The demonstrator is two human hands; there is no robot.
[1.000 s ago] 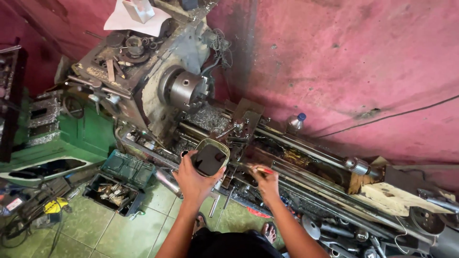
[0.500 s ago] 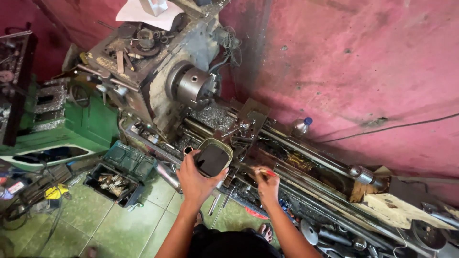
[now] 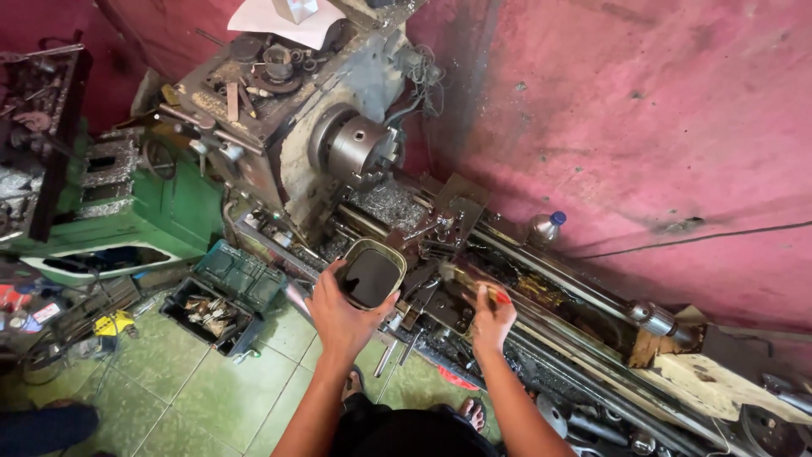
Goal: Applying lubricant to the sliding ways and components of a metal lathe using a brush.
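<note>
Dark oil fills the open tin [image 3: 370, 275] clamped in the left hand [image 3: 342, 315], fingers wrapped round its near side, above the lathe [image 3: 355, 178]. Just right of it, the right hand [image 3: 491, 317] is closed on a small brush [image 3: 474, 286] with a red-tipped handle, its bristles on the lathe's carriage [image 3: 440, 245].

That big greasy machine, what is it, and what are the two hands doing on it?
You are looking down from a camera on a person's head, so the two arms at the bottom are theirs. The big machine looks like a metal lathe, which spins metal so it can be shaped. The round steel part is its chuck, which clamps the metal. The left hand holds a small tin with dark liquid inside, maybe oil. The right hand grips a thin brush-like tool over the sliding part. A bottle stands by the pink wall, and a green toolbox sits on the tiled floor.
</note>
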